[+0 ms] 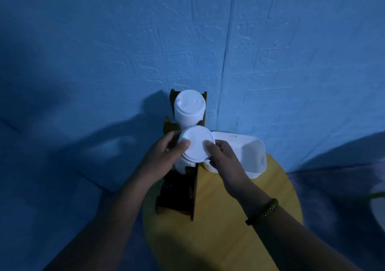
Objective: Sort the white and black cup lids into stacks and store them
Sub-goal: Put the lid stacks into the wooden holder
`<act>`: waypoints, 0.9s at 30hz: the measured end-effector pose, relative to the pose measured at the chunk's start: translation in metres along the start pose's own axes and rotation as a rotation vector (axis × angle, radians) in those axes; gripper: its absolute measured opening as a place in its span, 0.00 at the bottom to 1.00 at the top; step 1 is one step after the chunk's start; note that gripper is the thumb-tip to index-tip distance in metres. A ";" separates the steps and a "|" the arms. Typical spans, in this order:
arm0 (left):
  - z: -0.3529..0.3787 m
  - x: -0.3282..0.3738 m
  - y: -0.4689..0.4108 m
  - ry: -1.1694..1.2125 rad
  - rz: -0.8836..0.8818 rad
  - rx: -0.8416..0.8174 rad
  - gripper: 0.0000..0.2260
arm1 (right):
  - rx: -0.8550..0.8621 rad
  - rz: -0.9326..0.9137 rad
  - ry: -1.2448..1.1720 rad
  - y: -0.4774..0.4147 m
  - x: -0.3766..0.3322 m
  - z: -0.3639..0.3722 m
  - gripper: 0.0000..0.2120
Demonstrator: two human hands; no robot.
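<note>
At the bottom of the view, two bare arms reach up from 6 o'clock over a round yellow bench point(229, 229). The right arm wears a dark band point(262, 211) on the wrist.

A bit farther up, a dark wooden rack point(193, 191) stands on the bench at the left side. Its near slot, at about 7 o'clock from the hands, holds something dark, but it is too dim to tell what it is.

In the middle, both hands hold a stack of white lids point(195, 146) over the rack. The left hand point(160, 158) grips it from 9 o'clock, thumb on top and fingers behind. The right hand point(225, 160) grips it from 3 o'clock, thumb pressed on the top lid. So each grip is closed on the stack. The low end of the stack goes down into the rack's middle slot.

At 3 o'clock from the stack, a white tub point(248, 152) sits on the bench, just beside the right hand.

Farther back, at 12 o'clock, a second stack point(189, 109) of white lids stands in the rack's far slot. Behind it all is a rough blue wall point(208, 31) with dark shadows.
</note>
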State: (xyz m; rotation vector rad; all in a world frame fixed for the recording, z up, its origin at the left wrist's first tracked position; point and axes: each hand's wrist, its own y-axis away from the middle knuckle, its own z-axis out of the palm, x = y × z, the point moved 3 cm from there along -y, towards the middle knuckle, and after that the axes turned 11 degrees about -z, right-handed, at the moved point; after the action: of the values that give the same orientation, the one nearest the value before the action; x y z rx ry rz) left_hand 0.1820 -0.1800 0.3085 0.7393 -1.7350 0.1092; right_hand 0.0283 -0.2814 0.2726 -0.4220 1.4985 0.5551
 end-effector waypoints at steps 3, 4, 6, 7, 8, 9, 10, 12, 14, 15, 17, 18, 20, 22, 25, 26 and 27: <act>-0.022 -0.002 -0.012 -0.011 -0.001 -0.035 0.19 | -0.004 -0.009 0.013 -0.005 -0.005 0.014 0.19; -0.027 -0.002 -0.015 -0.030 0.004 -0.050 0.21 | -0.003 -0.008 0.019 -0.005 -0.006 0.016 0.19; -0.034 -0.005 -0.019 -0.041 0.012 -0.081 0.23 | -0.009 0.000 0.026 -0.004 -0.006 0.019 0.23; -0.035 -0.007 -0.021 -0.031 0.004 -0.095 0.23 | -0.008 0.013 0.035 -0.004 -0.003 0.020 0.25; -0.037 -0.012 -0.023 -0.025 -0.014 -0.111 0.24 | -0.008 0.025 0.049 -0.003 -0.002 0.021 0.27; -0.037 -0.018 -0.026 -0.022 -0.031 -0.127 0.24 | -0.012 0.031 0.066 -0.003 0.001 0.022 0.29; -0.038 -0.025 -0.029 -0.023 -0.053 -0.140 0.24 | -0.020 0.042 0.080 -0.004 0.002 0.024 0.29; -0.041 -0.036 -0.038 -0.038 -0.091 -0.158 0.24 | -0.031 0.064 0.096 -0.007 0.004 0.027 0.24; -0.044 -0.041 -0.048 -0.042 -0.117 -0.172 0.26 | -0.047 0.084 0.110 -0.011 0.006 0.029 0.13; -0.045 -0.043 -0.052 -0.046 -0.122 -0.180 0.27 | -0.053 0.104 0.113 -0.013 0.008 0.030 0.11; -0.046 -0.046 -0.060 -0.057 -0.140 -0.204 0.27 | -0.050 0.145 0.116 -0.016 0.015 0.031 0.14; -0.046 -0.048 -0.063 -0.059 -0.152 -0.219 0.27 | -0.046 0.160 0.109 -0.018 0.020 0.032 0.15; -0.045 -0.055 -0.068 -0.070 -0.181 -0.244 0.24 | -0.035 0.183 0.105 -0.022 0.029 0.032 0.18; -0.043 -0.062 -0.074 -0.076 -0.209 -0.250 0.23 | -0.042 0.222 0.089 -0.025 0.039 0.031 0.19; -0.039 -0.073 -0.082 -0.019 -0.243 -0.281 0.21 | -0.054 0.267 0.091 -0.032 0.048 0.031 0.20; -0.037 -0.078 -0.085 -0.007 -0.268 -0.300 0.23 | -0.056 0.282 0.093 -0.035 0.052 0.030 0.19; -0.036 -0.083 -0.087 -0.006 -0.299 -0.324 0.26 | -0.054 0.300 0.093 -0.038 0.056 0.030 0.17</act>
State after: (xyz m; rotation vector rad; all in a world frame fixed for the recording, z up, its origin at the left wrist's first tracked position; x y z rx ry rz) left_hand 0.2675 -0.1988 0.2181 0.7463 -1.5780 -0.3708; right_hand 0.0740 -0.2902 0.2150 -0.2683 1.6517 0.8230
